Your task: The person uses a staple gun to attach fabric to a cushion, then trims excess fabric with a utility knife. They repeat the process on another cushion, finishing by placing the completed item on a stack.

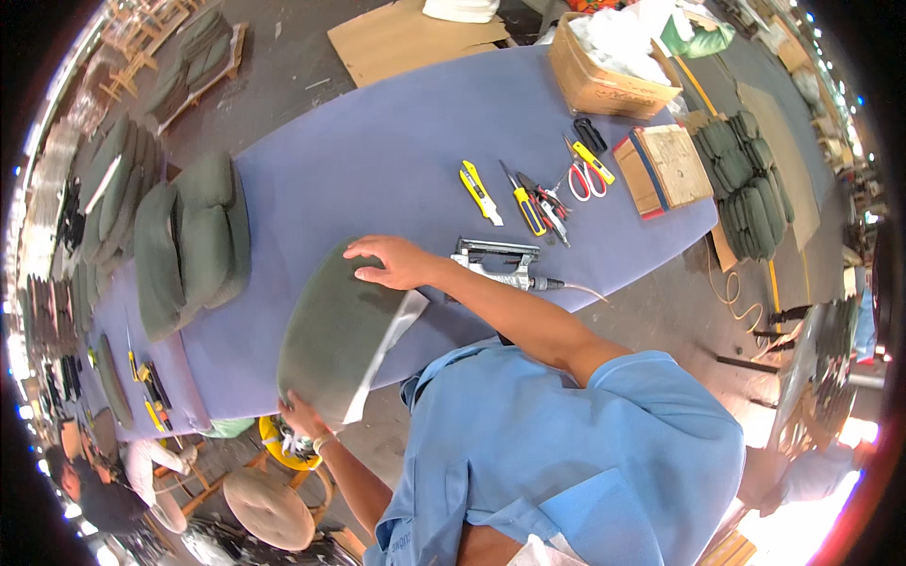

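Observation:
A dark green fabric cushion panel lies tilted over the near edge of the table, with a strip of white backing showing along its right side. My right hand rests over its upper end, fingers bent around the edge and thumb on the fabric. At the lower end, my left hand grips the corner, its fingers partly hidden by the cushion. Beside my right forearm lies a silver staple gun with an air hose fitted to it.
On the blue-covered table lie a yellow utility knife, a screwdriver, pliers and red-handled scissors. Boxes stand at the far right. Stacked green cushions sit left. A round stool seat is below.

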The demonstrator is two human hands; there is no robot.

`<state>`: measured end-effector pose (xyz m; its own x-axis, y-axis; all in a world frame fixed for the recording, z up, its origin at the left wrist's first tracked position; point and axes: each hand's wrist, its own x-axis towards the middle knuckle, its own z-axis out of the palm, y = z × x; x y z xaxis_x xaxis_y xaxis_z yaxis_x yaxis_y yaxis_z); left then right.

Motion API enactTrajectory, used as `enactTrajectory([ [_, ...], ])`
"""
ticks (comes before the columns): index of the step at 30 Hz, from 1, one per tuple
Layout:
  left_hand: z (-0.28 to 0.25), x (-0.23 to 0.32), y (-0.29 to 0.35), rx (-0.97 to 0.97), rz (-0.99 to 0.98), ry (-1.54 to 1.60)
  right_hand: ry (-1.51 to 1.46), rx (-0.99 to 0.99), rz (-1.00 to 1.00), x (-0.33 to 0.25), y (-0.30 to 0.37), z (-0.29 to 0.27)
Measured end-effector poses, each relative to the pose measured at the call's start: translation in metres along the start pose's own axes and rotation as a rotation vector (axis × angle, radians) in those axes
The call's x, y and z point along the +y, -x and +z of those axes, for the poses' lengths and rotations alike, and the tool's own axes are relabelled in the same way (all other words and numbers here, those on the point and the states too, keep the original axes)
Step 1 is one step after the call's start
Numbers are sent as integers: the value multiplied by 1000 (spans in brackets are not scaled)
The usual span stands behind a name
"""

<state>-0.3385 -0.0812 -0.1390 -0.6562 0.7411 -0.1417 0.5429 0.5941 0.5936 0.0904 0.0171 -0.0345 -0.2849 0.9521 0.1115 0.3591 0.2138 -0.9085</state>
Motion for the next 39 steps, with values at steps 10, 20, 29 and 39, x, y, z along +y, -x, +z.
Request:
enactTrajectory([
  [10,81,65,62,60,217,-485,-1151,-302,-508,-176,56,-92],
  [20,91,80,67,147,233,-456,-1891,-348,-1136,-268,53,-61],
  [29,81,88,76,123,212,-420,-1761,-602,-874,-274,70,-70],
  [39,76,88,78,131,254,-365,-1700,-579,-957,-286,64,-64],
])
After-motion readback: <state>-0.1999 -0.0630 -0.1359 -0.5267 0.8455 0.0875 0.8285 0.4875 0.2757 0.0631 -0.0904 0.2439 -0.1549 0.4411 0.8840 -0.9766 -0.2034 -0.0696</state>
